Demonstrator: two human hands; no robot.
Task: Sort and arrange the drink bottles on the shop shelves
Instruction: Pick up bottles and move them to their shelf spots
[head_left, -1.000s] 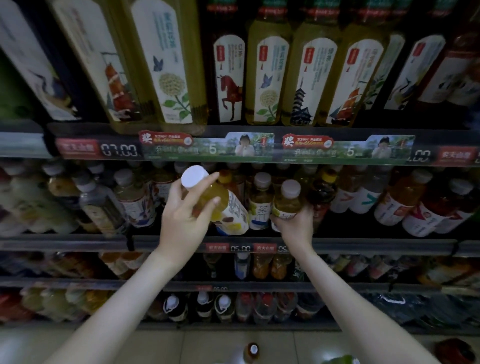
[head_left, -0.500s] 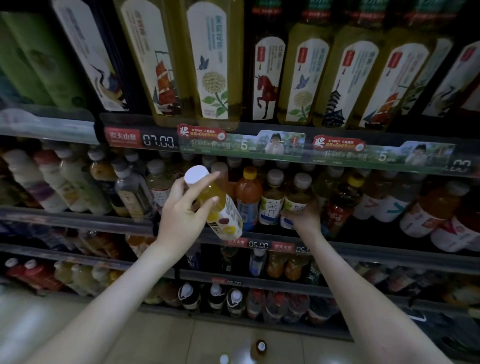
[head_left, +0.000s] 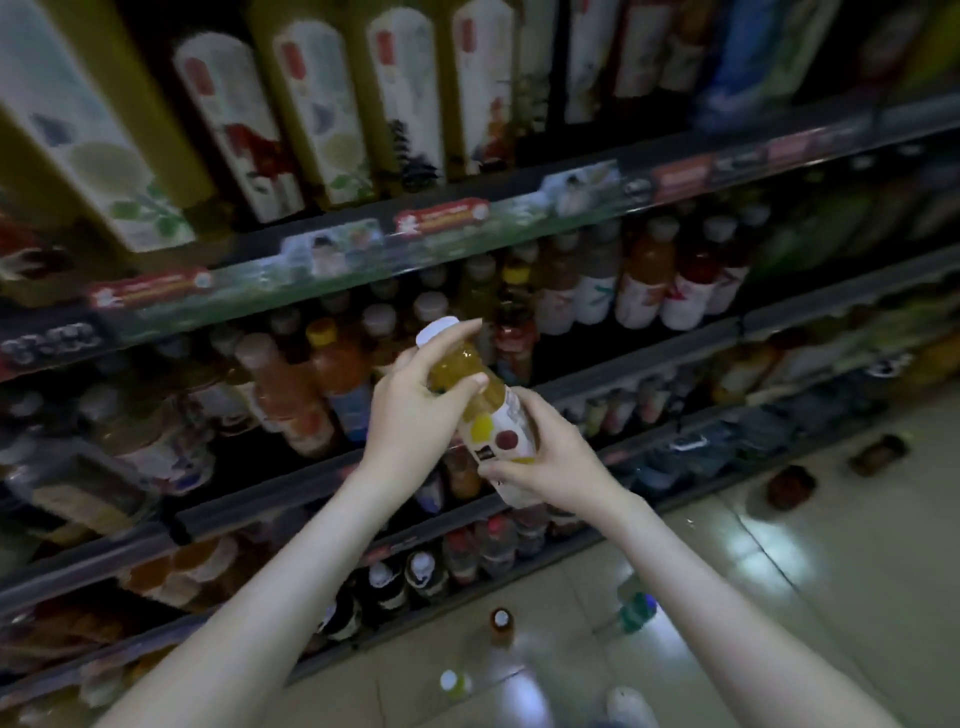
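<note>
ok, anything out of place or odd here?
Yes: bottles sit loose on the floor, unshelved: a brown white-capped bottle, a green bottle, and a dark item lying farther right. The yellow juice bottle is tilted only because the left hand and right hand hold it.

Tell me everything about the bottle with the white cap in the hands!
The drink bottle is clear plastic with yellow-orange liquid, a white cap and a white label showing yellow and dark red dots. It tilts, cap up and left, in front of the shelves. The left hand grips its upper half; the right hand holds its lower end.
</note>
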